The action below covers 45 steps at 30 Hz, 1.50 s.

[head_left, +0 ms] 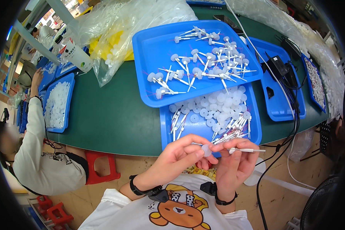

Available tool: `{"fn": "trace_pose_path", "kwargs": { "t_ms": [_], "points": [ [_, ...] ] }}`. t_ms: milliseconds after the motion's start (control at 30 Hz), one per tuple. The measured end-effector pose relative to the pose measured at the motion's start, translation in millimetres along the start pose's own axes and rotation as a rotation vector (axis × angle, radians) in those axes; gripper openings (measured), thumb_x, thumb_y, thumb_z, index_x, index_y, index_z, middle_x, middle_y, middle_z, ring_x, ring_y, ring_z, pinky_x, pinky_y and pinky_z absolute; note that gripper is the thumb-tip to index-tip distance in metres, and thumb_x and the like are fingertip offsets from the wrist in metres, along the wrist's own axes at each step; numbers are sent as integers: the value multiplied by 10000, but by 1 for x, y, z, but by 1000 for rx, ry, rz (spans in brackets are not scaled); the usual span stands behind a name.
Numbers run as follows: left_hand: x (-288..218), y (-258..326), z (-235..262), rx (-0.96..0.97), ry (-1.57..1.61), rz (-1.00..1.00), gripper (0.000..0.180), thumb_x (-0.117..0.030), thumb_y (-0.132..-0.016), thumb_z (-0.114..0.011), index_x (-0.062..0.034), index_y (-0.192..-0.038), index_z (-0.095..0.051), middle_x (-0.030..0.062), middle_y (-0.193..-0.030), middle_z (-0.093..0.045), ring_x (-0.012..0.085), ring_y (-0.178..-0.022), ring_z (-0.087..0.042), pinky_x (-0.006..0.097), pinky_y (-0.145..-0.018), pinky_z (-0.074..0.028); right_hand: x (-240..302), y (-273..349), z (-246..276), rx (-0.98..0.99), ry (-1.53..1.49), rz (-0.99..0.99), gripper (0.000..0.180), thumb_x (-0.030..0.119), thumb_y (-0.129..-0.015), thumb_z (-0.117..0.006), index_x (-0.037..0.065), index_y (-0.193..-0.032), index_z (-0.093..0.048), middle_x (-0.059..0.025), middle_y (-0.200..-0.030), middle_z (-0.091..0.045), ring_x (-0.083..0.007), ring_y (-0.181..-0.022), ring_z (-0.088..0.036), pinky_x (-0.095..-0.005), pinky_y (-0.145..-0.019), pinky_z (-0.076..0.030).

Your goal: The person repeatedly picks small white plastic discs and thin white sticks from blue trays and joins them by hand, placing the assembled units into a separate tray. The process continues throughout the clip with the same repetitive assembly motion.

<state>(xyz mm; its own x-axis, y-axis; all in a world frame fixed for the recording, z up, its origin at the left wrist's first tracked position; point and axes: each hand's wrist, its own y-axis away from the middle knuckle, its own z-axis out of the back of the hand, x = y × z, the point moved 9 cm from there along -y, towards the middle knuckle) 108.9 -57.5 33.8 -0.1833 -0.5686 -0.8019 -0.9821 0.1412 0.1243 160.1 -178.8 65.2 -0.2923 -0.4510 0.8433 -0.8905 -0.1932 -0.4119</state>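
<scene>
Fingers of left hand [180, 153] pinch a white disc [206, 150]; right hand [234, 159] grips a white pin [246, 150].

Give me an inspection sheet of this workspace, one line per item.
Surface: green table, mostly covered by trays and bags.
Job's things: left hand pinches a white disc; right hand holds a thin white rod.
Clutter: upper blue tray of rods fitted with discs; lower blue tray of loose discs and rods; clear plastic bags.
Hands: both bare, wristbands on.
Cables: black cables over the right trays.
Surroundings: seated co-worker, red stool.
</scene>
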Motion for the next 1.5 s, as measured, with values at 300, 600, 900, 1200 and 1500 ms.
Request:
{"fn": "trace_pose_path", "kwargs": {
  "t_ms": [300, 600, 900, 1200, 1500],
  "points": [
    [0, 1, -1, -6, 0, 2, 264, -122, -1060, -481, 0, -1295, -488, 172, -1107, -699, 120, -920, -616, 280, -860, -510, 11, 1, -5, 104, 223, 125, 195, -32, -996, -473, 5, -1188, -461, -189, -1059, -601, -264, -930, -682, -360, -817, -578],
    [-3, 2, 3, -72, -40, -42, 257, -58, -1025, -535, 10, -1270, -500, 138, -1130, -682, 152, -1033, -646, 297, -899, -539, 21, 2, -15, 269, 334, 166, 251, -96, -932, -556, -7, -1159, -496, -210, -1116, -639, -271, -966, -685, -369, -837, -580],
    [-3, 3, 2, -59, -47, -73, 313, 17, -977, -592, 37, -1283, -531, 109, -1148, -654, 164, -1097, -628, 308, -929, -540, 3, 3, -4, 142, 110, -58, 219, -107, -883, -629, -23, -1082, -591, -172, -1093, -630, -240, -1023, -637, -337, -888, -524],
    [-8, 3, 6, -94, -96, -200, 339, -48, -907, -722, 68, -1206, -613, 147, -1166, -652, 184, -1052, -636, 314, -871, -543, -2, 8, 3, 48, 30, -178, 197, -108, -841, -670, -29, -1019, -642, -149, -1026, -642, -242, -973, -636, -349, -859, -519],
    [-11, 7, 2, -86, -95, -205, 308, 25, -898, -699, 69, -1199, -652, 144, -1159, -666, 179, -992, -652, 307, -871, -549, 3, 13, 4, 24, 56, -139, 119, -47, -826, -712, -13, -938, -692, -126, -926, -697, -245, -902, -659, -391, -874, -472]
  ]
}}
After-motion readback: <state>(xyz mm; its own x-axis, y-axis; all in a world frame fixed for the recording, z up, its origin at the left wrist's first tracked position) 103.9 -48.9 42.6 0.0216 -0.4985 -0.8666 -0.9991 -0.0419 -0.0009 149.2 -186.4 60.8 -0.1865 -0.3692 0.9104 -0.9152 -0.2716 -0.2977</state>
